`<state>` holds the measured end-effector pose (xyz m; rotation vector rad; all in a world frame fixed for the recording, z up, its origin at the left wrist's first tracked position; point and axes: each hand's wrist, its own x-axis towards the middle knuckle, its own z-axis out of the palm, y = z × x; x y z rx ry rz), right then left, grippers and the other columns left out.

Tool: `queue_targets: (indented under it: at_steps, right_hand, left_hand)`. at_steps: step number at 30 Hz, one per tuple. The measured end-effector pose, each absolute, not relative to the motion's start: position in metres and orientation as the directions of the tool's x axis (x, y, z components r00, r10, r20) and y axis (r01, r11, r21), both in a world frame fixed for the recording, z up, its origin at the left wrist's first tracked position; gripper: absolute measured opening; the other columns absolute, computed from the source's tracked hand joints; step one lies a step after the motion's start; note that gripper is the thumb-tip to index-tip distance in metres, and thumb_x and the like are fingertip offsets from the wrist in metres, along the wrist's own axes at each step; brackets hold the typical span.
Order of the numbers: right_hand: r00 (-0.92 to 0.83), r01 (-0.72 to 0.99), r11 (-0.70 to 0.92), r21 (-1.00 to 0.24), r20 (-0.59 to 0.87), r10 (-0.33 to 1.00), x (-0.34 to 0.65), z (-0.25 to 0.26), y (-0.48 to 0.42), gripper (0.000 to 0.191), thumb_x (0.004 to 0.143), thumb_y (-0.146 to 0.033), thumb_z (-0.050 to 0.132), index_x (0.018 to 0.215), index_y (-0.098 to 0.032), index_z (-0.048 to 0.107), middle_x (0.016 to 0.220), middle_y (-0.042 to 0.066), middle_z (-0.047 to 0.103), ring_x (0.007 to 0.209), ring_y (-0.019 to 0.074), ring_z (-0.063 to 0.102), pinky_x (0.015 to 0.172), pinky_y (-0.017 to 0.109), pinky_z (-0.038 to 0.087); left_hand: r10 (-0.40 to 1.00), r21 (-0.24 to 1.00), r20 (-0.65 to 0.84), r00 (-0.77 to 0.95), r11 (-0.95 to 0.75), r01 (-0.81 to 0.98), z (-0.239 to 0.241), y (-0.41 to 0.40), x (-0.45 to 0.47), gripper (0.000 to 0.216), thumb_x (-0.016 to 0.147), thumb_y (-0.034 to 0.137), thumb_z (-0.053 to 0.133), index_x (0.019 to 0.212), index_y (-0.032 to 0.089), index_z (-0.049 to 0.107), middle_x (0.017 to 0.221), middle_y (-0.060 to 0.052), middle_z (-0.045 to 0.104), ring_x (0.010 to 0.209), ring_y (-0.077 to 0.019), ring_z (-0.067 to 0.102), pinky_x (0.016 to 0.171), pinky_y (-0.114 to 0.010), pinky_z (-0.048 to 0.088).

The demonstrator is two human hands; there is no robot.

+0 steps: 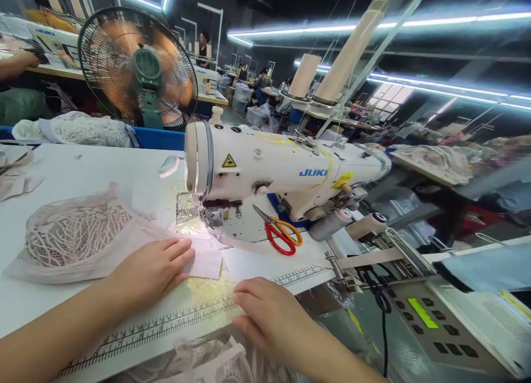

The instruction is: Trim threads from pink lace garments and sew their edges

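- Left hand (153,267): fingers stretched out, close together, laid flat on pale pink cloth; pressing from above, no pinch seen.
- Right hand (280,319): loosely bent, thumb apart from forefinger, nothing visible between them; poised at the tabletop's near edge.
- Pale pink, soft cloth garment with a lace-covered cup (77,234): lay on the left part of the white tabletop (103,163), its band running right, beneath the left hand. Band's squared end sat near the machine's foot; whether any cloth was under the foot, could not tell.
- Black-marked measuring scale (199,315): ran along the near edge, just beside both hands.
- White JUKI sewing machine (265,164): stood across the tabletop's right part, lamp lit at the needle.
- Metal scissors with one red and one orange handle (284,234): lay beside the machine's base, toward the right edge.
- Heap of pale lace pieces (207,365): below the near edge.
- Pile of whitish lace (83,130): at the far edge, left of a round wire-caged fan with a green hub (147,68).
- Grey control panel with a lit green display (423,313): beyond the right edge.
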<state>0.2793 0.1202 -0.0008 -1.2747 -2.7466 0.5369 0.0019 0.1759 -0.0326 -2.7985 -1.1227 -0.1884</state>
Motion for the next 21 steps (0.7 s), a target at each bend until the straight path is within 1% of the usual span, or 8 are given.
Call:
queue_targets:
  at_steps: [3,6,9,12,14,17,21]
  right_hand:
    - [-0.697,0.664,0.66,-0.351,0.03,0.717,0.27,-0.01,0.13,0.023,0.088,-0.025,0.057,0.11,-0.016,0.06,0.126,0.009,0.059,0.111,0.0247,0.054,0.093,0.036,0.045]
    - [-0.732,0.619,0.715,-0.324,0.091,0.675,0.26,-0.024,0.137,0.034,0.087,-0.03,0.061,0.117,-0.014,0.056,0.131,0.011,0.056,0.117,0.0262,0.05,0.098,0.037,0.042]
    - [-0.75,0.597,0.741,-0.308,0.115,0.652,0.254,-0.038,0.139,0.039,0.086,-0.036,0.061,0.119,-0.014,0.055,0.128,0.011,0.057,0.115,0.0266,0.05,0.098,0.038,0.042]
    - [-0.76,0.576,0.759,-0.303,0.143,0.634,0.251,-0.046,0.142,0.043,0.088,-0.04,0.057,0.123,-0.015,0.052,0.13,0.012,0.055,0.117,0.0266,0.048,0.099,0.039,0.04]
    - [-0.76,0.574,0.761,-0.303,0.148,0.633,0.249,-0.046,0.146,0.042,0.089,-0.038,0.054,0.124,-0.014,0.051,0.13,0.013,0.055,0.117,0.0266,0.047,0.099,0.039,0.04]
    - [-0.763,0.579,0.756,-0.305,0.123,0.634,0.245,-0.043,0.152,0.041,0.088,-0.035,0.054,0.122,-0.013,0.052,0.127,0.014,0.056,0.114,0.027,0.049,0.096,0.039,0.042]
    - [-0.767,0.569,0.771,-0.285,0.152,0.623,0.243,-0.044,0.156,0.046,0.088,-0.038,0.053,0.126,-0.012,0.051,0.128,0.015,0.055,0.113,0.0286,0.05,0.094,0.04,0.044]
  left_hand:
    - [0.693,-0.077,0.227,0.684,-0.687,0.722,-0.03,0.175,0.012,0.043,0.097,0.031,0.032,0.12,0.014,0.063,0.125,-0.012,0.066,0.106,-0.0283,0.064,0.084,-0.042,0.055]
    - [0.666,-0.048,0.223,0.712,-0.722,0.69,-0.032,0.178,0.025,0.04,0.097,0.027,0.034,0.121,0.011,0.062,0.121,-0.013,0.067,0.108,-0.0251,0.064,0.091,-0.038,0.052]
    - [0.626,-0.069,0.204,0.753,-0.757,0.649,-0.039,0.185,0.029,0.04,0.095,0.027,0.043,0.123,0.005,0.061,0.125,-0.018,0.064,0.115,-0.0281,0.06,0.097,-0.04,0.049]
    - [0.692,-0.105,0.207,0.692,-0.688,0.719,-0.045,0.191,0.027,0.045,0.093,0.034,0.048,0.123,0.002,0.06,0.128,-0.022,0.061,0.117,-0.0329,0.058,0.096,-0.044,0.049]
    - [0.74,-0.09,0.2,0.642,-0.639,0.764,-0.045,0.195,0.027,0.047,0.091,0.036,0.052,0.123,0.003,0.06,0.127,-0.021,0.062,0.114,-0.0334,0.059,0.092,-0.044,0.05]
    - [0.769,-0.053,0.195,0.609,-0.612,0.789,-0.043,0.202,0.028,0.045,0.09,0.036,0.055,0.123,0.006,0.061,0.127,-0.019,0.063,0.112,-0.0323,0.06,0.088,-0.043,0.052]
    - [0.786,-0.02,0.183,0.591,-0.598,0.801,-0.041,0.209,0.032,0.043,0.09,0.035,0.053,0.123,0.008,0.06,0.129,-0.017,0.062,0.113,-0.0312,0.059,0.088,-0.042,0.051]
